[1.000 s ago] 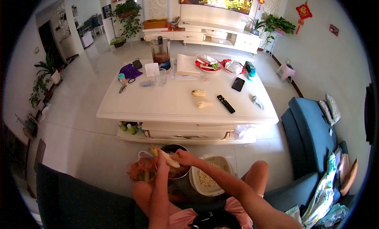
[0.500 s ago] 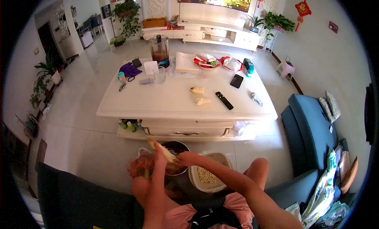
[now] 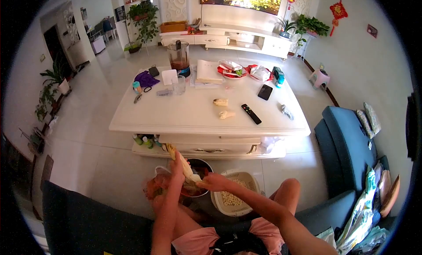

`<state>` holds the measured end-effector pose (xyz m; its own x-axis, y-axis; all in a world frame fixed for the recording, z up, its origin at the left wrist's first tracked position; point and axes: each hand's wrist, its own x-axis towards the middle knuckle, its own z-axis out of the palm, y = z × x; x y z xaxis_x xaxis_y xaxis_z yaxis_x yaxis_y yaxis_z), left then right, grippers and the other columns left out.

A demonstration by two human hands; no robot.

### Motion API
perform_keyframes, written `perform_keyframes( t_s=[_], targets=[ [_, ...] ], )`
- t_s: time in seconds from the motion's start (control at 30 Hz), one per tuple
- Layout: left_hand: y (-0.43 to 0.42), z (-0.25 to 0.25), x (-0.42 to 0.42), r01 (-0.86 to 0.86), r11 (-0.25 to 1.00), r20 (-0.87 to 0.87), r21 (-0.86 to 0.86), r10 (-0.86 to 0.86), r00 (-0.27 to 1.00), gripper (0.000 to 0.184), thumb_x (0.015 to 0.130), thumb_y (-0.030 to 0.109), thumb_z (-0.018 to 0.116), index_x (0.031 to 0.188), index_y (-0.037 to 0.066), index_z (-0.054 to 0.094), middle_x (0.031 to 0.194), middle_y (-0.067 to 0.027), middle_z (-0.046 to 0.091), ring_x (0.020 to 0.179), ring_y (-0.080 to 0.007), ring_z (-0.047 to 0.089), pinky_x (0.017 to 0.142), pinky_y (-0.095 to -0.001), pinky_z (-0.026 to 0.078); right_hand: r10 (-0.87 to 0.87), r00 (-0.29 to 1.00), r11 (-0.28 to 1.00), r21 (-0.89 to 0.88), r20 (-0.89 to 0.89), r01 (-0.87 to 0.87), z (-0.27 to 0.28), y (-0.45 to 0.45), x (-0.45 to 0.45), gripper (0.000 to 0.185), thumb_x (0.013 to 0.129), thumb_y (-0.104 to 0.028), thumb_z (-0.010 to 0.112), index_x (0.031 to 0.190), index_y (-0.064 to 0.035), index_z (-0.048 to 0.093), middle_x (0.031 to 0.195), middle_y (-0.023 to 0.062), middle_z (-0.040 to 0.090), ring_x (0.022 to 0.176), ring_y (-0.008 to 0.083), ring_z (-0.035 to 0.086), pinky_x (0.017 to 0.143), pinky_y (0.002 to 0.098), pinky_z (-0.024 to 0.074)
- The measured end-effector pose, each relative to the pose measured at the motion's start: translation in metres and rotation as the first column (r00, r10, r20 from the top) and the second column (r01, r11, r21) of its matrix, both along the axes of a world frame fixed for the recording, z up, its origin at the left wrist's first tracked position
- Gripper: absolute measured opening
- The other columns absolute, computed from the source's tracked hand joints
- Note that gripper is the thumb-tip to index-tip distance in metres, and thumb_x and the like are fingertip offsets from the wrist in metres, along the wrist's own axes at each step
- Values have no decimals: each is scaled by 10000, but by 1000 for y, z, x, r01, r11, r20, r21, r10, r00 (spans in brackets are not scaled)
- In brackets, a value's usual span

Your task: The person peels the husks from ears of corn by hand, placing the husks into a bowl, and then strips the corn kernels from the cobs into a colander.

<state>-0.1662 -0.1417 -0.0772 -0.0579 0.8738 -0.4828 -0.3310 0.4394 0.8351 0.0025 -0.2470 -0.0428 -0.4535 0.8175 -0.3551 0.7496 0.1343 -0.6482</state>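
A pale corn cob (image 3: 186,168) with husk at its upper end slants over a round metal pot (image 3: 205,165). My left hand (image 3: 177,168) is wrapped round its middle. At the cob's lower end, my right hand (image 3: 212,182) is closed on a strip of husk. Right of the pot, a cream basket (image 3: 252,184) holds loose pale kernels (image 3: 231,198). A red plastic bag (image 3: 154,184) lies to the left of the pot. Two short cob pieces, one upper (image 3: 220,102) and one lower (image 3: 226,115), rest on the white table (image 3: 184,114).
On the table are a black remote (image 3: 251,114), a phone (image 3: 265,92), a blender jug (image 3: 179,59), a glass (image 3: 179,85), a purple cloth (image 3: 146,79) and red plates with packets. A blue sofa (image 3: 345,145) stands at the right.
The cob has risen and tilted more steeply in my left hand. My right hand has moved slightly right and down at its lower end, where pale husk now shows.
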Motion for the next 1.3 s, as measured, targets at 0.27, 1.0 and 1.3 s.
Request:
perform_keyframes(
  t_s=[0.27, 1.0, 1.3],
  targets=[
    [-9, -3, 4, -40, 999, 59, 18, 39, 997, 593, 881, 544, 550, 1106, -1, 493, 798, -101, 601, 628, -193, 610, 533, -343, 509, -159, 987, 987, 10, 29, 158, -33, 19, -31, 738, 841, -679, 463, 971, 16, 675, 912, 225, 648, 801, 341, 630, 733, 451, 483],
    [-5, 2, 9, -48, 997, 157, -55, 56, 986, 439, 797, 470, 707, 881, 80, 525, 609, -25, 509, 483, -132, 526, 440, -288, 463, -483, 813, 848, -404, -324, 343, -35, 24, -54, 458, 801, -386, 689, 928, 51, 633, 771, 90, 618, 700, 156, 534, 650, 324, 440],
    [-4, 10, 6, -56, 996, 285, -72, 74, 956, 483, 828, 498, 653, 965, 71, 473, 657, -39, 483, 521, -162, 519, 457, -308, 464, -539, 766, 812, -459, -349, 362, -22, 18, -58, 372, 833, -341, 628, 915, 22, 623, 730, 105, 623, 646, 184, 570, 599, 328, 442]
  ],
)
